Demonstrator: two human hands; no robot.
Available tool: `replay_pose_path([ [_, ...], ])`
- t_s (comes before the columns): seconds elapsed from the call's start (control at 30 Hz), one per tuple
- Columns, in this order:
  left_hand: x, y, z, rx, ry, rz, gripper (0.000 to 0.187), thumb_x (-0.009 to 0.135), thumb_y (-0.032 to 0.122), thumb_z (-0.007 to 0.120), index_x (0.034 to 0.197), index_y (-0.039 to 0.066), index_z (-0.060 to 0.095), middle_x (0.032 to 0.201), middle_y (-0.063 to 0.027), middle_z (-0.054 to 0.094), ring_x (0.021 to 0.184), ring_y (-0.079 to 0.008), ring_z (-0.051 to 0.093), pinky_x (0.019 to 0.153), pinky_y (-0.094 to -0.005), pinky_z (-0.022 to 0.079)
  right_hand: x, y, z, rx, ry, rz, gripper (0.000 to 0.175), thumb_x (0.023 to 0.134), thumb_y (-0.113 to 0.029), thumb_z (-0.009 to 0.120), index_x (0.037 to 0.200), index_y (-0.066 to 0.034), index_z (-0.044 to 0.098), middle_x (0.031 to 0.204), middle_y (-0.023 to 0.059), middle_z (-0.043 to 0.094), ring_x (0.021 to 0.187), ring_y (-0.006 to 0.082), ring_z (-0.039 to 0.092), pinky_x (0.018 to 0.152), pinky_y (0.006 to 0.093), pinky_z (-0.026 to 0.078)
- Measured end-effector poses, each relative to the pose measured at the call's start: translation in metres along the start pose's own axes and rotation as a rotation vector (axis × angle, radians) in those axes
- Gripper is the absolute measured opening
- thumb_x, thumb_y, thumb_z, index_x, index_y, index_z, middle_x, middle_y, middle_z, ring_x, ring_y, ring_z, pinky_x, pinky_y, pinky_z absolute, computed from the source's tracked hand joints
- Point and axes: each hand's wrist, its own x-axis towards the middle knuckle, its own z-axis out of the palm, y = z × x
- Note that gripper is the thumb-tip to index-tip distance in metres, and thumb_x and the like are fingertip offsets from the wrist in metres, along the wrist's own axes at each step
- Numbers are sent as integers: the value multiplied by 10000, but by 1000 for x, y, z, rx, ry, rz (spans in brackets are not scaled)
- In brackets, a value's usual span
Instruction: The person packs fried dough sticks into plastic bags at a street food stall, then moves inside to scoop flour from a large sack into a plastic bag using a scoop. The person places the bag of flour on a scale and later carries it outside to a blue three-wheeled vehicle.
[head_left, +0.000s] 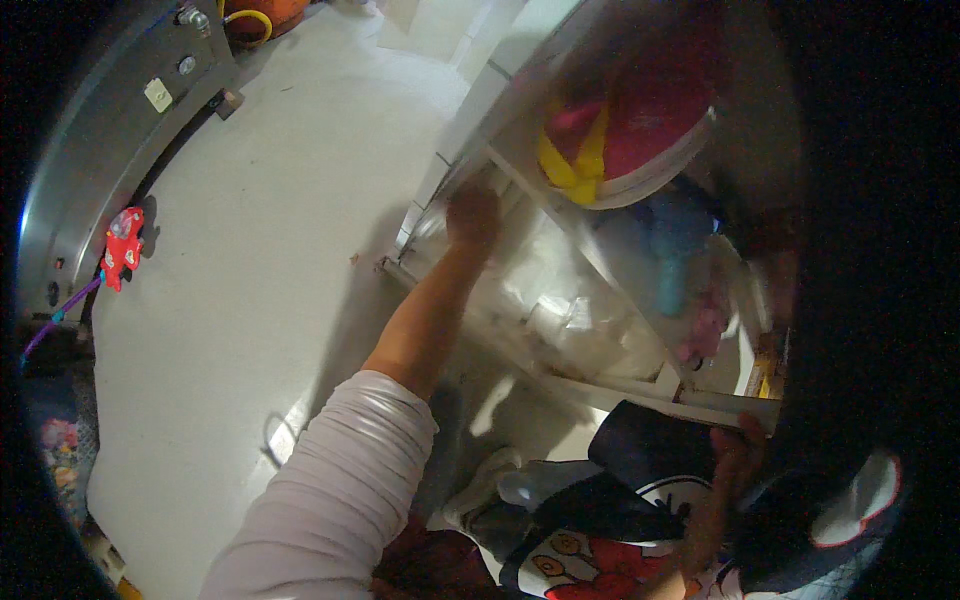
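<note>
My left hand (474, 214), blurred, reaches down into a white-framed, drawer-like compartment (592, 259) below a white sleeve pushed up the forearm. Its fingers are too blurred to show a grip. Clear plastic bags or wrapping (559, 311) lie beside it in the same section. At the lower right, my right hand (739, 450) is closed around the near rim (645, 401) of this compartment, in shadow. Beyond a thin divider sit a red item with a yellow ribbon (574, 161), a light-blue object (670, 281) and a pink object (703, 330), all smeared by motion.
A stainless-steel appliance (112, 127) stands along the left. A red toy (122, 247) on a purple stick is against it. An orange container, perhaps a gas cylinder (277, 15), with a yellow hose is at the top. Pale floor (285, 187) lies between. Dark printed clothing (652, 450) is below me.
</note>
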Motion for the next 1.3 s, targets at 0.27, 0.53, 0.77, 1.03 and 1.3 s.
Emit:
replay_pose_path([
  [0.27, -9, -12, -52, -103, -140, 250, 242, 877, 174, 580, 1085, 57, 615, 1056, -126, 672, 929, -266, 689, 789, -442, 576, -18, -4, 1, 0, -57, 38, 767, 947, -520, 529, 1515, -69, 280, 1363, 145, 505, 1115, 250, 592, 883, 376, 506],
  [0.53, -121, -45, -208, -1537, -693, -318, 465, 903, 66, 623, 1353, 60, 509, 1159, -76, 635, 1030, -196, 619, 856, -383, 509, -18, -9, 36, 32, -346, 41, 798, 958, -570, 495, 1530, -72, 249, 1395, 152, 481, 1130, 252, 590, 883, 376, 511],
  [0.77, -249, 15, -285, -2201, -1216, -755, 569, 935, 34, 591, 1472, 113, 421, 1329, -56, 551, 1172, -200, 553, 978, -366, 469, -31, 16, 117, 464, -515, 387, 648, 995, -455, 505, 1464, -49, 315, 1336, 197, 542, 1146, 344, 604, 871, 410, 548],
  [1.03, -248, 12, -296, -1669, -991, -453, 674, 931, 340, 681, 1420, 13, 351, 1332, -133, 508, 1252, -251, 474, 1049, -389, 405, -41, 14, 193, 318, -616, 62, 768, 919, -94, 604, 1546, -72, 161, 1457, 129, 364, 1304, 251, 394, 1071, 366, 350],
  [1.3, -248, -41, -325, -2122, -816, -1040, 628, 794, 57, 623, 1385, 44, 410, 1215, -90, 594, 1085, -222, 597, 973, -389, 471, -28, -27, 216, 98, -762, -247, 617, 846, -241, 737, 1367, -72, 454, 1364, 167, 476, 1296, 321, 443, 1088, 431, 365],
])
